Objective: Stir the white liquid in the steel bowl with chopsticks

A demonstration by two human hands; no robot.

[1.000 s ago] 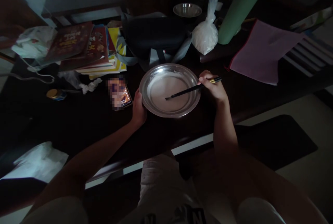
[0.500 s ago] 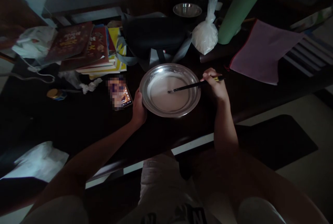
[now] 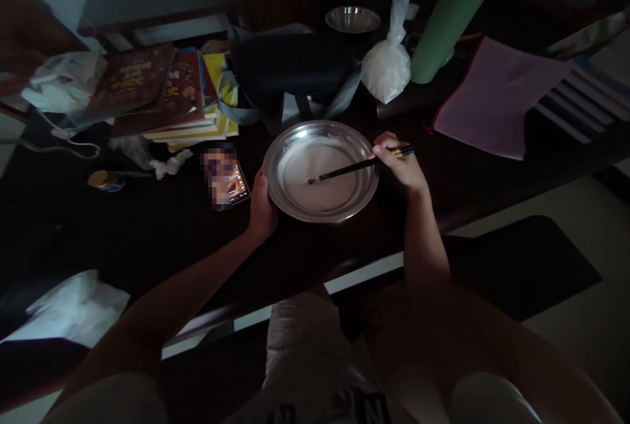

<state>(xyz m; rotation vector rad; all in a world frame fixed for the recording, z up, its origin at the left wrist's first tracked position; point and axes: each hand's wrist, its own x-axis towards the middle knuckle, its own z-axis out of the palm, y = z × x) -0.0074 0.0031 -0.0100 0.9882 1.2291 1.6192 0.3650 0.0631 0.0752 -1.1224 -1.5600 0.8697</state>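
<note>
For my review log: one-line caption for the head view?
Left hand steadies a metal plate while right hand holds chopsticks in pale batter.

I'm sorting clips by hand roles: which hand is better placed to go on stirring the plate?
Right. The right hand grips the chopsticks, tips in the metal plate's pale liquid; the left hand clasps its near-left rim.

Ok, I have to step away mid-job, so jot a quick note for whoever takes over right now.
Left hand: steadies the near-left rim of the metal plate on the dark table.
Right hand: grips black chopsticks, tips in the whitish batter.
Done: batter covers the plate bottom and looks fairly smooth.
Left: probably more stirring; the bag of white powder sits behind the plate.
</note>
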